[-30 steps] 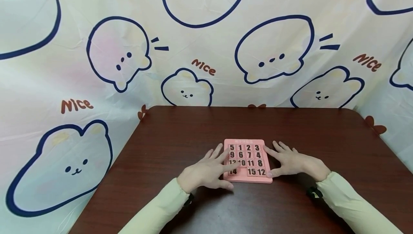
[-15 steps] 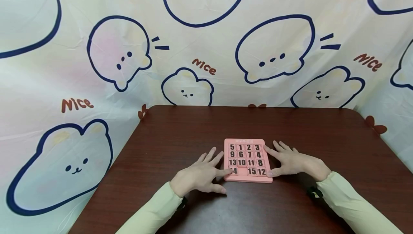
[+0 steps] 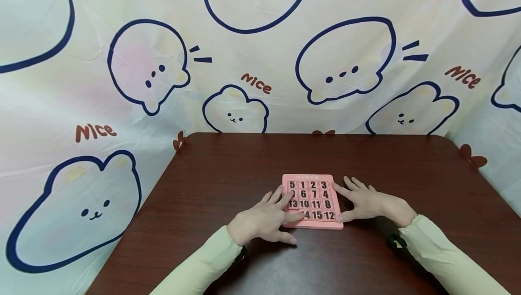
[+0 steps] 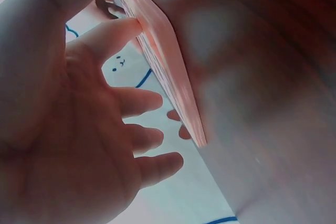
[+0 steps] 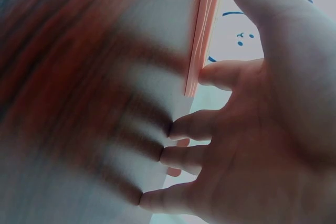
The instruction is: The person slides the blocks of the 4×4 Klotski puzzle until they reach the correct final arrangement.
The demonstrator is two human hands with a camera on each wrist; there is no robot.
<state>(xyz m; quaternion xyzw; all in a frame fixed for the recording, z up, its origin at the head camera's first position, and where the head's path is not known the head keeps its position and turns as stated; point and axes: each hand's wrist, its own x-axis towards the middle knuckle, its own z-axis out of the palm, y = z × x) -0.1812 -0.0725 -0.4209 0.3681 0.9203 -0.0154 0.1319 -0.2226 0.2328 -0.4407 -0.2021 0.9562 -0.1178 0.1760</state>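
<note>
A pink number sliding puzzle [image 3: 321, 226] lies on the table, its square tiles marked with black numerals. My left hand [image 3: 264, 220] reaches over its left side with fingers spread, the index fingertip on the 14 tile [image 3: 307, 215] in the bottom row. The 9 tile is partly covered by another finger, and the bottom-left corner slot is partly hidden by the hand. At the right edge, my right hand [image 3: 368, 204] touches the frame with index fingertip and thumb. Its other fingers [image 5: 184, 156] extend down to the tabletop in the right wrist view.
The dark brown wooden table [image 3: 228, 164] has rounded far corners. Behind it hangs a pale cloth [image 3: 281, 59] printed with blue-outlined cartoon bears and the word Nice. A dark strap [image 3: 396, 242] shows at the right wrist.
My left hand pulled back left, then moved right again over the puzzle. The 14 tile has slid one place right, into the former gap beside 15. My right hand stays put.
</note>
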